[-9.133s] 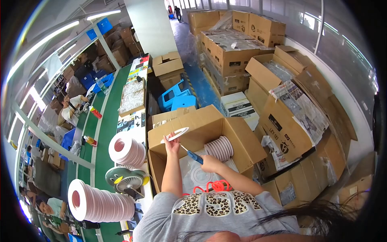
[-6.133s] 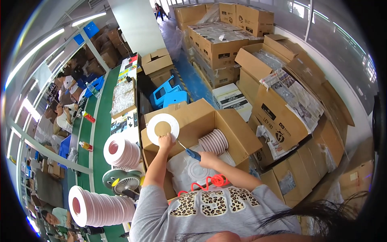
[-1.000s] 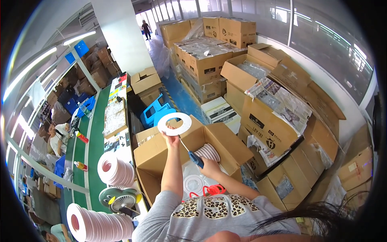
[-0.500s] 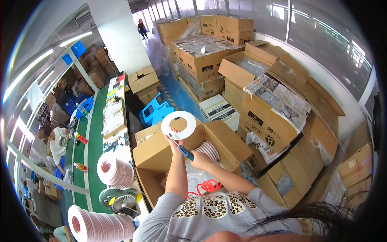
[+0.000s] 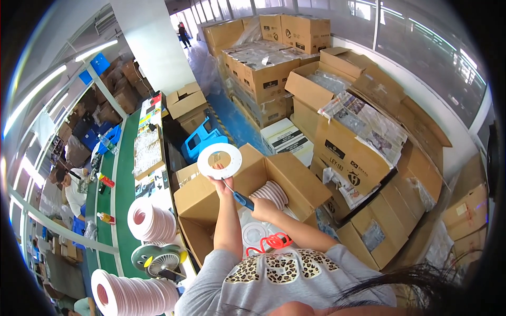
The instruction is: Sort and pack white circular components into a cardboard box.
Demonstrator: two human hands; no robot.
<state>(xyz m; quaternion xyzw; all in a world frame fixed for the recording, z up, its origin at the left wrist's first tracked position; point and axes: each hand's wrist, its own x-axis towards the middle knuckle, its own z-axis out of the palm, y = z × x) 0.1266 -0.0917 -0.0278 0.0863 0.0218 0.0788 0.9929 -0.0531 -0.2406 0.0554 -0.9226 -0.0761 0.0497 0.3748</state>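
A flat white plastic ring (image 5: 203,161) is held up over an open cardboard box (image 5: 203,203), its lower edge gripped by my left hand (image 5: 221,183). My right hand (image 5: 263,209) is closed round the blue handle of an air blow gun (image 5: 243,200). Its thin metal nozzle points up at the left hand, just below the ring. In the box stands a stack of white rings (image 5: 272,194), and another round white piece (image 5: 254,232) lies low in it. A red coiled hose (image 5: 275,240) hangs by my front; its join to the gun is hidden.
On my left, stacks of white rings (image 5: 153,221) and a small fan (image 5: 159,262) stand beside a green conveyor table (image 5: 129,200). A blue plastic stool (image 5: 203,139) is beyond the box. Large cartons (image 5: 348,152) crowd the right. A co-worker (image 5: 76,192) is at far left.
My left hand has moved the ring a little to the left and lower, away from the nozzle. The blow gun stays nearly in place.
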